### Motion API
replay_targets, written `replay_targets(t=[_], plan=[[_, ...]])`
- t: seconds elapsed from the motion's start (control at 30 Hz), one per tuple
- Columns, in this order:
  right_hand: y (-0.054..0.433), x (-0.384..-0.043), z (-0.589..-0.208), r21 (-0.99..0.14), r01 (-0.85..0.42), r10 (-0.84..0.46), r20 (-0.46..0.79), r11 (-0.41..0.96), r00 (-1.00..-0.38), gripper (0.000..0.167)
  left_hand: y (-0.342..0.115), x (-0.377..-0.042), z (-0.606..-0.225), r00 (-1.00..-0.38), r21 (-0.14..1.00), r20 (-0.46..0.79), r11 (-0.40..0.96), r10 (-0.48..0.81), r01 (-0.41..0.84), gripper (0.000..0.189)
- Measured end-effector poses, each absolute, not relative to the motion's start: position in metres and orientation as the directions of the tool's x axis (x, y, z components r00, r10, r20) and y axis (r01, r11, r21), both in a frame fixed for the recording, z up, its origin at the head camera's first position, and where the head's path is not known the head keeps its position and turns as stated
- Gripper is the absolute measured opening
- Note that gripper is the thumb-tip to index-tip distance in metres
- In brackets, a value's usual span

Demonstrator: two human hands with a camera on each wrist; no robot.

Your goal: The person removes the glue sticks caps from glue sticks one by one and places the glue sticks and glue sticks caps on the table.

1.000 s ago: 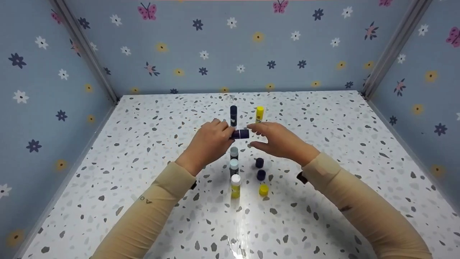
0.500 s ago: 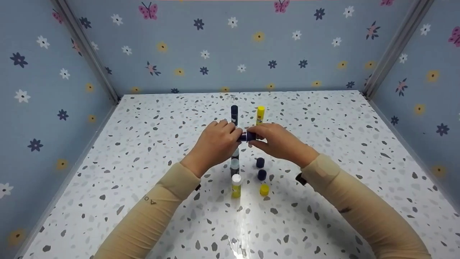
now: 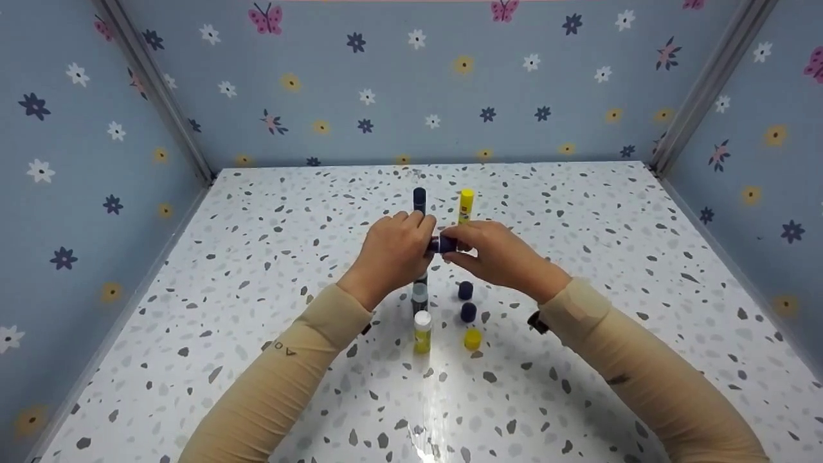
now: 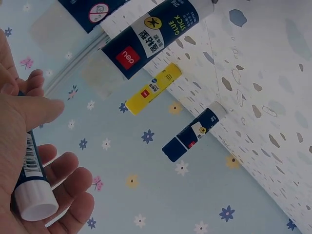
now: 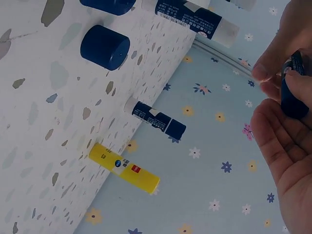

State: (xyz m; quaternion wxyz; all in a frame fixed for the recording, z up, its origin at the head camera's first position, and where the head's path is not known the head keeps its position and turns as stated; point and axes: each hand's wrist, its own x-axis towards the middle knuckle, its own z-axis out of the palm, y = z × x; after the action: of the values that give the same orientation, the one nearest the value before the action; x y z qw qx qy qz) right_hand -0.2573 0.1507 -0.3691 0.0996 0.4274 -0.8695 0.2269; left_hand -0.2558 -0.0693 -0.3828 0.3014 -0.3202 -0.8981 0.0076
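Glue stick (image 4: 33, 168) in grip of left hand (image 3: 393, 247), its navy cap (image 3: 449, 242) in pinch of right hand (image 3: 494, 253)

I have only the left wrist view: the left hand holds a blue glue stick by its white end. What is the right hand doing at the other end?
Observer: In the head view, the right hand pinches the dark cap of that stick.
Operator: Thank you. Which small loose things are outside my picture?
Observer: Three caps lie in a row: a farther blue cap, a nearer blue cap and a yellow cap.
Operator: And what is beside the last one?
Observer: An uncapped yellow glue stick stands upright to its left in the head view.
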Motion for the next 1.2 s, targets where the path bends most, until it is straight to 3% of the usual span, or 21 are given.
replay_targets(t=[0.27, 1.0, 1.2], plan=[[0.151, -0.255, -0.368, -0.295, -0.812, -0.697, 0.417, 0.503, -0.583, 0.025, -0.064, -0.256, -0.385, -0.593, -0.287, 0.583, 0.823, 0.556, 0.489, 0.018], [0.155, -0.251, -0.364, -0.301, -0.805, -0.717, 0.368, 0.511, -0.592, 0.025, -0.065, -0.249, -0.365, -0.759, -0.143, 0.321, 0.821, 0.566, 0.552, 0.011], [0.156, -0.251, -0.363, -0.291, -0.830, -0.732, 0.394, 0.475, -0.557, 0.022, -0.065, -0.249, -0.363, -0.775, -0.110, 0.286, 0.823, 0.563, 0.557, 0.009]])
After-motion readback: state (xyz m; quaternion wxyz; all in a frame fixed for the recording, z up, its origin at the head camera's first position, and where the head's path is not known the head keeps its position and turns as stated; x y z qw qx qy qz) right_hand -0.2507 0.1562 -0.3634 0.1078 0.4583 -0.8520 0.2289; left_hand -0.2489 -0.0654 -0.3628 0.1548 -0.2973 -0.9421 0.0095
